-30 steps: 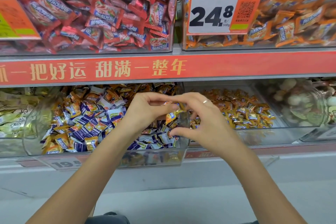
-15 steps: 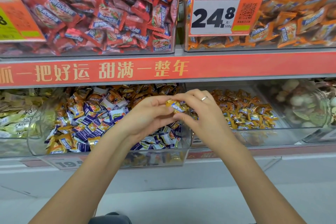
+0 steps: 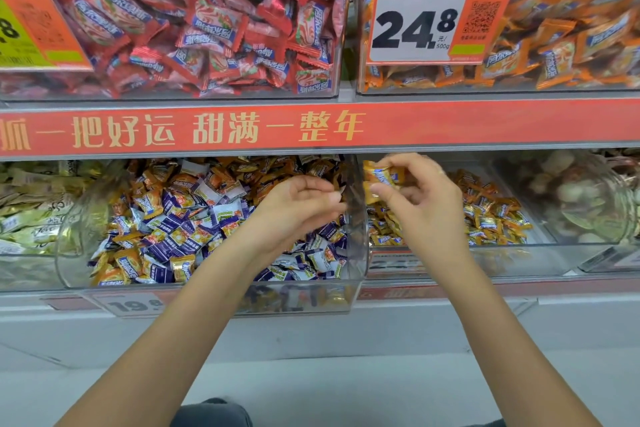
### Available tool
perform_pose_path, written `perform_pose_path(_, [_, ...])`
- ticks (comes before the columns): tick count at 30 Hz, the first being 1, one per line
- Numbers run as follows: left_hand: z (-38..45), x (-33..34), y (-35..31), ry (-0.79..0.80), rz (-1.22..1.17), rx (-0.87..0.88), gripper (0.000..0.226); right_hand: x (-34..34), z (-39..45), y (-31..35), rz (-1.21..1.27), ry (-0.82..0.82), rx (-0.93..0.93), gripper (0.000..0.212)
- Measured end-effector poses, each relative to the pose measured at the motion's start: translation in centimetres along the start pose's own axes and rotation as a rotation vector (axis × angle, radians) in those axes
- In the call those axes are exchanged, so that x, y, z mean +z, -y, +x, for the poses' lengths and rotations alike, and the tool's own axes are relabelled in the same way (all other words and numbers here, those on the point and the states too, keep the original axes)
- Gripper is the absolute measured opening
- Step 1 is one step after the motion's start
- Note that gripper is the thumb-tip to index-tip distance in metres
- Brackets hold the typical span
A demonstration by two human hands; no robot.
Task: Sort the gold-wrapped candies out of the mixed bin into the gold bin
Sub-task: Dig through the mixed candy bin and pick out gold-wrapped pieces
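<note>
Red shelf strip point(image 3: 450, 130), right hand point(image 3: 420, 198) pinching gold candy point(image 3: 382, 176), left hand point(image 3: 298, 206) loosely curled, empty.

Gold bin point(image 3: 519, 255) open-topped (shelf point(image 3: 485, 126) overhead)

A few gold-wrapped candies point(image 3: 382, 177), each with a blue label, are pinched in the right hand point(image 3: 420, 198) above the gold bin point(image 3: 512, 253), a clear bin on the right with gold candies heaped inside. The mixed bin point(image 3: 360, 246), just left, is filled with purple, white and gold wrappers.
</note>
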State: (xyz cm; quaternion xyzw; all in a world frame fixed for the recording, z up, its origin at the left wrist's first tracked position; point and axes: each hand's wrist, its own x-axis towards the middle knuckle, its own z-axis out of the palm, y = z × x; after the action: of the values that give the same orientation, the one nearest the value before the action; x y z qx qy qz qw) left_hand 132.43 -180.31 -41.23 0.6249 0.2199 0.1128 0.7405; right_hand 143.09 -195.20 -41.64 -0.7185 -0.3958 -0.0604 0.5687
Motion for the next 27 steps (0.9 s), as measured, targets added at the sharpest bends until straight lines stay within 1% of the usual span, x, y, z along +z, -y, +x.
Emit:
perform_pose_path(1, [0.0,-0.6,0.2,-0.008,0.29,0.062,0.02,-0.6,0.2,-0.7,-0.087,-0.015,0.035,0.025])
perform_pose_path(2, [-0.1,-1.0,0.5,0.04,0.517,0.114,0.016,-1.3,0.4,-1.5,-0.204,0.007,0.088,0.022])
perform_pose_path(3, [-0.1,-1.1,0.8,0.133,0.663,0.125,0.014,-1.9,0.6,-2.4,-0.338,0.061,0.15,0.024])
perform_pose_path(4, [-0.2,-1.0,1.3,0.25,0.753,0.104,0.013,-2.3,0.6,-3.2,-0.452,0.129,0.203,0.03])
perform_pose_path(5, [-0.1,-0.7,1.7,0.363,0.844,0.077,0.014,-2.6,0.6,-3.8,-0.506,0.184,0.239,0.036])
perform_pose_path(6, [0.2,-0.5,2.3,0.461,0.948,0.06,0.018,-2.8,0.6,-4.0,-0.501,0.201,0.264,0.04])
perform_pose_path(8, [1.3,-0.3,3.1,0.617,1.164,0.052,0.029,-2.9,0.6,-3.7,-0.439,0.153,0.285,0.041])
perform_pose_path(10, [2.3,-0.4,3.8,0.738,1.391,0.09,0.035,-2.9,0.7,-3.4,-0.417,0.117,0.28,0.04])
perform_pose_path(11, [2.6,-0.5,4.0,0.774,1.47,0.116,0.036,-2.8,0.7,-3.4,-0.421,0.132,0.276,0.039])
perform_pose_path(13, [2.9,-0.4,4.5,0.78,1.542,0.119,0.039,-2.6,0.6,-3.4,-0.416,0.191,0.274,0.039])
perform_pose_path(15, [3.1,-0.4,5.1,0.779,1.571,0.145,0.035,-2.5,0.3,-3.4,-0.406,0.23,0.289,0.041])
perform_pose_path(17, [3.2,-0.5,5.5,0.762,1.607,0.161,0.028,-2.4,0.3,-3.3,-0.399,0.246,0.294,0.042])
perform_pose_path(18, [3.4,-0.6,5.5,0.767,1.647,0.21,0.029,-2.3,0.3,-3.2,-0.395,0.25,0.288,0.042])
perform_pose_path(19, [3.3,-0.6,5.4,0.756,1.656,0.202,0.032,-2.3,0.3,-3.2,-0.388,0.25,0.282,0.042])
perform_pose_path(21, [3.2,-0.5,5.1,0.733,1.672,0.254,0.03,-2.3,0.3,-3.3,-0.375,0.247,0.274,0.041])
perform_pose_path(23, [3.0,-0.5,4.7,0.715,1.651,0.291,0.028,-2.4,0.2,-3.3,-0.359,0.249,0.266,0.04])
perform_pose_path(24, [2.9,-0.5,4.6,0.715,1.633,0.278,0.029,-2.4,0.2,-3.3,-0.351,0.252,0.259,0.04])
perform_pose_path(25, [2.8,-0.6,4.5,0.714,1.589,0.254,0.031,-2.5,0.2,-3.3,-0.344,0.253,0.251,0.039])
perform_pose_path(27, [2.5,-0.7,4.2,0.679,1.416,0.154,0.032,-2.6,0.3,-3.2,-0.324,0.242,0.239,0.034])
